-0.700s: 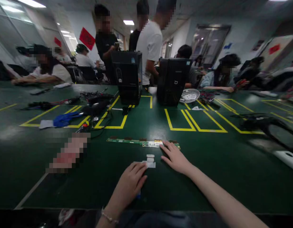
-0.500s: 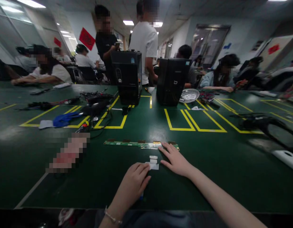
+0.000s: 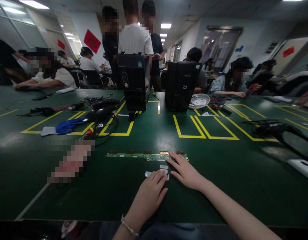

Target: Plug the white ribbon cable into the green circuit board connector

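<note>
Covering part of a white flat ribbon cable (image 3: 164,166), the left hand (image 3: 149,189) is laid low with its fingers pressed together and its thumb set apart; whether the cable is pinched beneath them cannot be told. The right hand (image 3: 187,171) is spread, its fingertips rested on the right end of a long green circuit board (image 3: 126,155), its thumb held clear of the board. The board is laid crosswise on the green tabletop (image 3: 206,206), just beyond the cable.

Along the board's far edge, thin amber tabs (image 3: 130,152) could be creased or torn if a finger were dragged across them. The strip could be bent if its right end were pressed while the left end was lifted, and the cable could be kinked by a sideways push from the left fingers.

The board is narrow and stiff-looking, broadened at its right half, where small pale components are carried. The cable is seen as flat white pieces with angular edges, partly hidden by the fingers. The tabletop is smooth and faintly glossy, marked with straight yellow tape (image 3: 191,136). A thin bracelet (image 3: 129,227) is worn on the left wrist.
</note>
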Available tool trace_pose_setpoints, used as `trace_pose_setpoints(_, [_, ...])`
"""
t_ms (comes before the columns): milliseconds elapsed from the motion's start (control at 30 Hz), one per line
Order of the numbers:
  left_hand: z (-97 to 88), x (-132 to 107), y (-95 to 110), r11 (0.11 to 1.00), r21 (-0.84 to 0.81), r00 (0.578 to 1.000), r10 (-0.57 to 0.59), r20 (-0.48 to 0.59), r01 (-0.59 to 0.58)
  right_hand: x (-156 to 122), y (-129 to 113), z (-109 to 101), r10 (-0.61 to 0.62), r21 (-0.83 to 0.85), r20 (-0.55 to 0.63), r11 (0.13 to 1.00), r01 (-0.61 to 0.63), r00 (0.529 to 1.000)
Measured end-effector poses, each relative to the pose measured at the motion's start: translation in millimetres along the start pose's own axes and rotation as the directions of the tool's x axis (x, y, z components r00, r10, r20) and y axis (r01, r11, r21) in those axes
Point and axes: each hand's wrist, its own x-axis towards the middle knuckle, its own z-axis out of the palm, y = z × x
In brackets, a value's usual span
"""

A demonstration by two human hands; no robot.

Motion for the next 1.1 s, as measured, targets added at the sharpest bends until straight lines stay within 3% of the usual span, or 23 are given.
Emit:
trace_pose_setpoints(167, [10.0, 3, -4, 0.995, 0.09, 0.998, -0.05, -0.026, 0.052, -1, -1, 1, 0.016, -0.01, 0.006, 1.0, -0.016, 1.0])
trace_pose_setpoints(400, [13.3, 5, -6, 0.989, 0.149, 0.999, -0.024, -0.022, 0.027, 0, -1, 0, 0.019, -0.002, 0.0, 1.0, -0.019, 1.0])
trace_pose_setpoints(1100, [18.2, 4, -3, 0.993, 0.11, 0.998, -0.026, -0.064, 0.033, 1, -3, -1, 0.037, 0.018, 0.009, 0.999, -0.037, 0.999])
